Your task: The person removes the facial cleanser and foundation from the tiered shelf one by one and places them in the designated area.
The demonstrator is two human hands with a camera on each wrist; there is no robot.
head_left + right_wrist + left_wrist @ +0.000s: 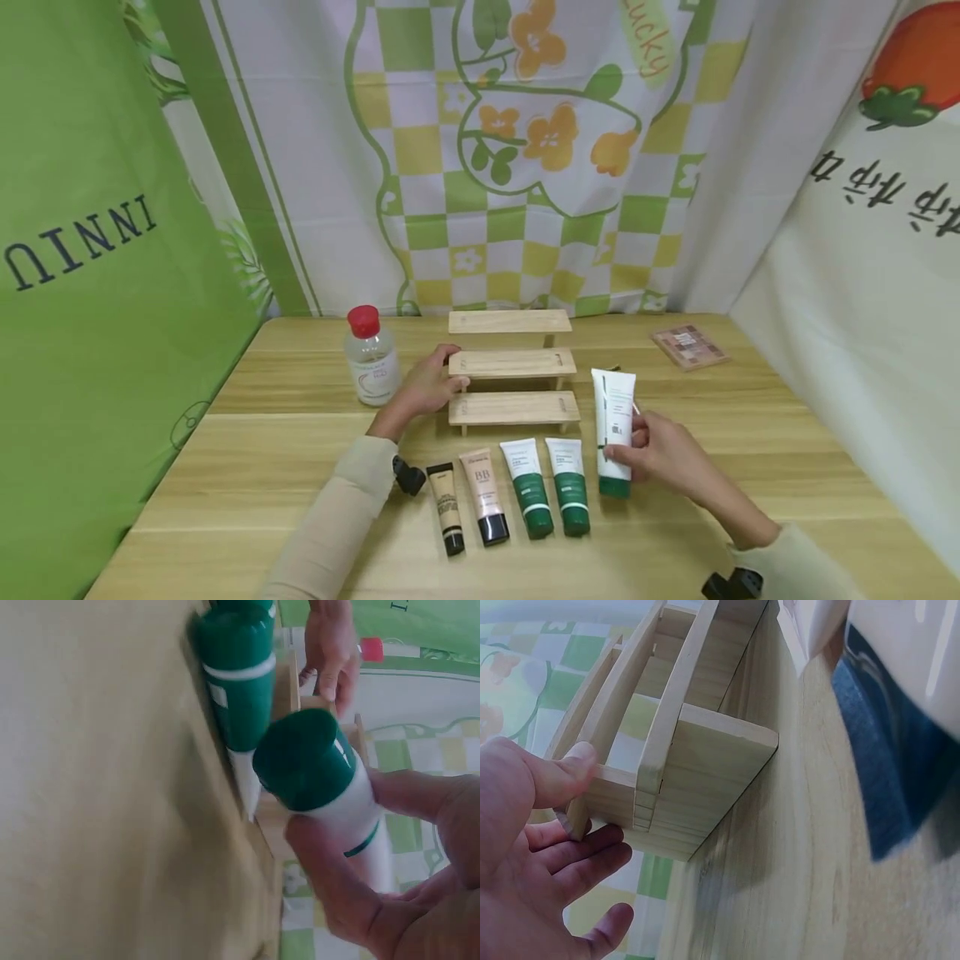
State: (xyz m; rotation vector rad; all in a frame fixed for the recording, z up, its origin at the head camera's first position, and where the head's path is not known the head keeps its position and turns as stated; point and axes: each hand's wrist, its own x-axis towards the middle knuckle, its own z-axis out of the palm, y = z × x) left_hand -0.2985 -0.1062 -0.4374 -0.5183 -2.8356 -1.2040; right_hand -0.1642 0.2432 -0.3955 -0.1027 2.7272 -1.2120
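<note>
A three-tier wooden stand (514, 407) is set near the back of the table. My left hand (429, 385) pinches the left end of its middle shelf, thumb on top and fingers underneath, as the left wrist view shows. To the right of the stand, my right hand (667, 454) holds a white squeeze tube (615, 400) with a green cap (304, 761) at its lower end, thumb and fingers on opposite sides. Two green-and-white tubes (531, 492) lie side by side before the stand. Left of them are a pink BB cream tube (484, 496) and a slim beige tube (446, 508) with black ends.
Left of the stand rises a clear bottle (375, 371) with a red cap. A flat eyeshadow palette (688, 347) lies at the back right of the wood-grain table (225, 492). Printed curtains (315, 167) hang close behind the table and along both sides.
</note>
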